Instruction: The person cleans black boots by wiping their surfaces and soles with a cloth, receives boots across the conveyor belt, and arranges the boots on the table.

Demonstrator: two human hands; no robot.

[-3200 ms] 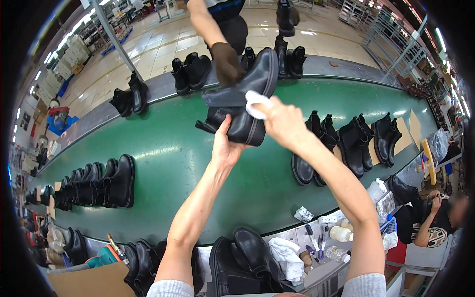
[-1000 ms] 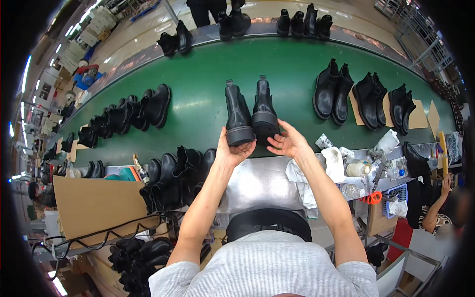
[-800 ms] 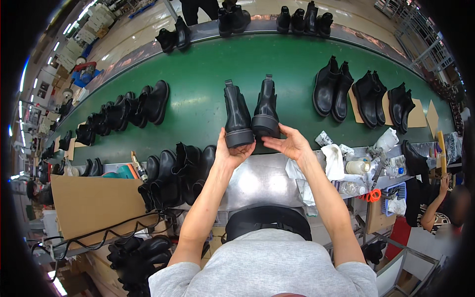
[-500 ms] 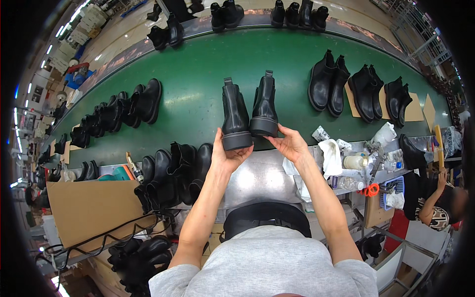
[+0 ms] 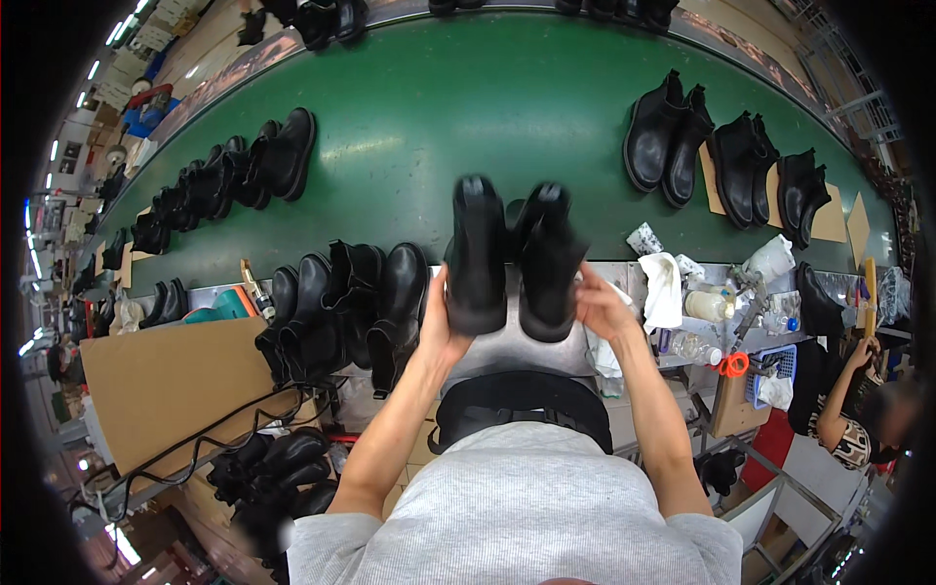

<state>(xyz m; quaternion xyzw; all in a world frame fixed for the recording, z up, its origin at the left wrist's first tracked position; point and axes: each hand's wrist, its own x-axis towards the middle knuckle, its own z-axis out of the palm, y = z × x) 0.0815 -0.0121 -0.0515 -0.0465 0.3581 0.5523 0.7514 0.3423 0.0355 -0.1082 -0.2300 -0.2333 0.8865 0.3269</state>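
Note:
A pair of black ankle boots is held up in front of me, both blurred by motion. My left hand grips the left boot low on its outer side, fingers partly hidden behind it. Against the outer side of the right boot is my right hand, its thumb and fingers closed at the boot's edge. The boots stand apart with their soles toward me and their shafts pointing away, over the near edge of the green work surface.
Several black boots stand close to my left forearm, beside a cardboard sheet. More boots stand at the far right. A white cloth, bottles and orange-handled scissors lie near my right arm. Another person works at the right.
Both boots have come nearer to me and tilted, drawn off the green surface over the metal edge. My hands have shifted from the heels to the boots' outer sides. The view has shifted slightly.

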